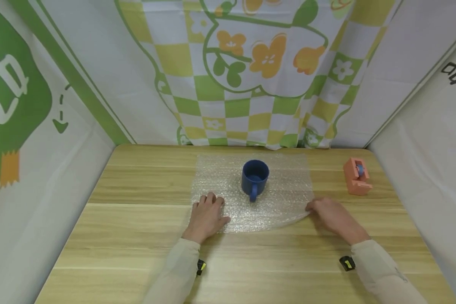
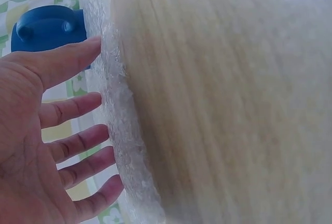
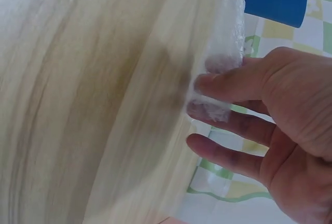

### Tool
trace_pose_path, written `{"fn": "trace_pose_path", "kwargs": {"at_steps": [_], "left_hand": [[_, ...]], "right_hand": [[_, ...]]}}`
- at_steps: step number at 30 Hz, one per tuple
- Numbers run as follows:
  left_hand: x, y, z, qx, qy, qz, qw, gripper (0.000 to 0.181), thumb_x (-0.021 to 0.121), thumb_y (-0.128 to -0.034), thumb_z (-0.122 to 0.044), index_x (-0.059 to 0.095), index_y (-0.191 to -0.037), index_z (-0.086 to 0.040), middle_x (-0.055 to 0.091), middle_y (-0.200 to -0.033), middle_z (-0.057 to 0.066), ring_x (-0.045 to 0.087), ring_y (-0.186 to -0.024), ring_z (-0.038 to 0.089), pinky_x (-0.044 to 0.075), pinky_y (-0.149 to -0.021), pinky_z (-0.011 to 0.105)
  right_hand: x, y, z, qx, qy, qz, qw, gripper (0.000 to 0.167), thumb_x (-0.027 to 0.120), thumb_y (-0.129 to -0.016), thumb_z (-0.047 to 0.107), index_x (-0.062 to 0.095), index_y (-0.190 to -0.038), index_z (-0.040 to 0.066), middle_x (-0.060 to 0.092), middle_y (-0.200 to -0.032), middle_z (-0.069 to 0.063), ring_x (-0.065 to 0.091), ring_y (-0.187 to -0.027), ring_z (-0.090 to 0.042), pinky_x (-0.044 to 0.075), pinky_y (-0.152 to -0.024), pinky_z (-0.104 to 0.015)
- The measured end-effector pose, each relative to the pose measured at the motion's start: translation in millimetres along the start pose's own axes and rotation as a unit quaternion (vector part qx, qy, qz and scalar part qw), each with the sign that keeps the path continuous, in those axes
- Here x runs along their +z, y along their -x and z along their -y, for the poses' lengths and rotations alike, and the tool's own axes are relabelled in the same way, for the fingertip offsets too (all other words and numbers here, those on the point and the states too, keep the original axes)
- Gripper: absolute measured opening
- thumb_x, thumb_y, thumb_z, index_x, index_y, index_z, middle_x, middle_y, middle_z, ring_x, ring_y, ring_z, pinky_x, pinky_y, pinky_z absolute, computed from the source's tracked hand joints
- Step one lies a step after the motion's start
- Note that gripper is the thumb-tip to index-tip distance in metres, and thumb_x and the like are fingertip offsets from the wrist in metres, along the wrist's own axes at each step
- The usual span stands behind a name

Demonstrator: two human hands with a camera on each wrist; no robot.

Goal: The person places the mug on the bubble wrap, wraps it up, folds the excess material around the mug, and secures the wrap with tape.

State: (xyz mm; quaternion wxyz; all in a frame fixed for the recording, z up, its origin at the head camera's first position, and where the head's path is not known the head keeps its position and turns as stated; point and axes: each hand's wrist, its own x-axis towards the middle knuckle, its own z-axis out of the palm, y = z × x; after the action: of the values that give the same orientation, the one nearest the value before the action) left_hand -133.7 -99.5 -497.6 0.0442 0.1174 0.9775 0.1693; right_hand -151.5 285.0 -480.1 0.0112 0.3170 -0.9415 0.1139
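A blue mug stands upright on a sheet of bubble wrap, its handle towards the near side. My left hand rests with spread fingers on the sheet's near left part; in the left wrist view the fingertips touch the wrap. At the sheet's near right corner my right hand pinches the wrap between thumb and fingers, and that corner is slightly raised. Through the clear film the right wrist view shows some fingertips behind it. Neither hand touches the mug.
An orange tape dispenser with a blue roll stands on the wooden table at the far right. A patterned curtain hangs along the back edge, and white printed cloth walls flank both sides.
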Motion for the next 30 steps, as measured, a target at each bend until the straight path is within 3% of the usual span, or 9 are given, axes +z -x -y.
{"fn": "trace_pose_path", "kwargs": {"at_steps": [8, 13, 16, 19, 22, 25, 30], "left_hand": [[-2.3, 2.9, -3.1, 0.01, -0.005, 0.01, 0.9999, 0.054, 0.081, -0.084, -0.042, 0.065, -0.124, -0.009, 0.055, -0.119, 0.014, 0.051, -0.111, 0.036, 0.048, -0.088, 0.053], [-2.8, 4.2, -4.3, 0.013, -0.009, 0.014, 0.9998, 0.054, 0.082, -0.0838, -0.042, 0.065, -0.124, -0.01, 0.055, -0.116, 0.012, 0.052, -0.109, 0.034, 0.048, -0.087, 0.052], [-3.2, 4.2, -4.8, 0.014, -0.011, 0.013, 0.9998, 0.054, 0.082, -0.0838, -0.042, 0.065, -0.124, -0.01, 0.055, -0.115, 0.012, 0.052, -0.108, 0.034, 0.048, -0.086, 0.052], [-3.0, 3.9, -4.9, 0.013, -0.014, 0.014, 0.9997, 0.054, 0.082, -0.0833, -0.043, 0.065, -0.123, -0.01, 0.055, -0.115, 0.012, 0.052, -0.108, 0.033, 0.048, -0.086, 0.051], [-3.2, 3.3, -4.7, 0.011, -0.012, 0.014, 0.9998, 0.055, 0.082, -0.083, -0.043, 0.065, -0.123, -0.01, 0.055, -0.115, 0.013, 0.052, -0.108, 0.034, 0.049, -0.086, 0.052], [-3.9, 2.9, -4.6, 0.009, -0.007, 0.015, 0.9998, 0.055, 0.082, -0.083, -0.043, 0.065, -0.124, -0.01, 0.055, -0.116, 0.013, 0.053, -0.109, 0.034, 0.049, -0.088, 0.053], [-4.4, 3.1, -4.3, 0.005, -0.004, 0.018, 0.9998, 0.055, 0.082, -0.0833, -0.043, 0.065, -0.124, -0.01, 0.055, -0.117, 0.013, 0.052, -0.111, 0.035, 0.048, -0.088, 0.054]], "right_hand": [[-3.9, 6.2, -1.5, 0.004, 0.002, 0.001, 1.0, 0.018, 0.075, -0.08, -0.01, 0.076, -0.09, 0.004, 0.075, -0.087, -0.008, 0.071, -0.079, -0.026, 0.059, -0.073, -0.043], [-9.4, 7.8, 1.8, 0.005, -0.015, 0.003, 0.9999, 0.022, 0.071, -0.075, -0.014, 0.075, -0.089, 0.003, 0.073, -0.086, -0.008, 0.071, -0.079, -0.026, 0.059, -0.071, -0.041], [-15.9, 7.3, 6.0, 0.006, -0.028, -0.002, 0.9996, 0.03, 0.067, -0.073, -0.018, 0.073, -0.095, 0.002, 0.071, -0.09, -0.009, 0.068, -0.083, -0.027, 0.059, -0.072, -0.041], [-24.3, 4.9, 10.1, -0.014, -0.023, -0.033, 0.9991, 0.041, 0.065, -0.071, -0.023, 0.071, -0.104, 0.001, 0.069, -0.096, -0.011, 0.064, -0.087, -0.028, 0.057, -0.072, -0.042], [-32.6, -0.8, 12.8, -0.053, -0.012, -0.086, 0.9948, 0.045, 0.074, -0.069, -0.024, 0.07, -0.106, 0.002, 0.066, -0.098, -0.01, 0.059, -0.089, -0.028, 0.055, -0.071, -0.042], [-41.6, -8.8, 14.8, -0.079, -0.028, -0.122, 0.989, 0.037, 0.083, -0.072, -0.013, 0.072, -0.102, 0.005, 0.065, -0.095, -0.004, 0.059, -0.086, -0.024, 0.055, -0.069, -0.04], [-62.0, -26.3, 20.7, -0.087, -0.101, -0.129, 0.9825, 0.023, 0.081, -0.081, -0.003, 0.075, -0.1, 0.01, 0.067, -0.093, 0.003, 0.065, -0.082, -0.014, 0.056, -0.066, -0.035]]}}
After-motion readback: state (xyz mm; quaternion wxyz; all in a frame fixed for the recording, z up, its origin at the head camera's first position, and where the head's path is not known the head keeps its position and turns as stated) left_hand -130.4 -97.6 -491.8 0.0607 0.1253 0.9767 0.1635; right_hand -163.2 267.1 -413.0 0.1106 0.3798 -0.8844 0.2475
